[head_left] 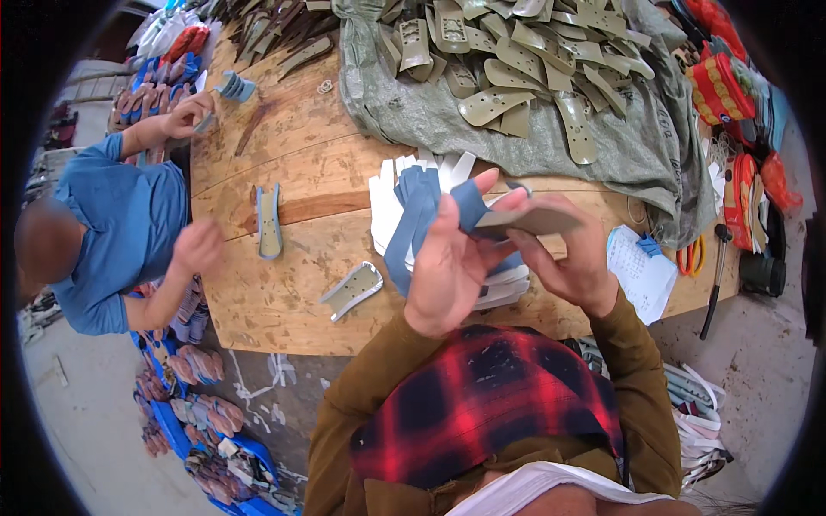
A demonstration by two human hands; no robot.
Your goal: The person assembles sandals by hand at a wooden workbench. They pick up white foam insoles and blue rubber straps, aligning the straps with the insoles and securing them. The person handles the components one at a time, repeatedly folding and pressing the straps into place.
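Observation:
Above the table's front edge, a tan curved plate, like a shoe insole [538,218], is tilted between my two hands. My right hand [578,262] pinches it along its lower side. My left hand [446,277] has its thumb and fingers closed on a blue strip [470,205] at the plate's left end. Its palm faces up. Just below and behind lies a stack of white strips [384,211] with blue strips [416,211] across it, partly hidden by my hands. Two plates with pale edging lie to the left, one upright [269,225] and one slanted [354,290].
A heap of tan plates [516,64] covers a grey-green woven sheet [379,95] at the back. At left a co-worker in a blue shirt [129,224] handles a small piece. A written sheet [637,271], orange-handled scissors [691,258] and a hammer [713,284] are at right.

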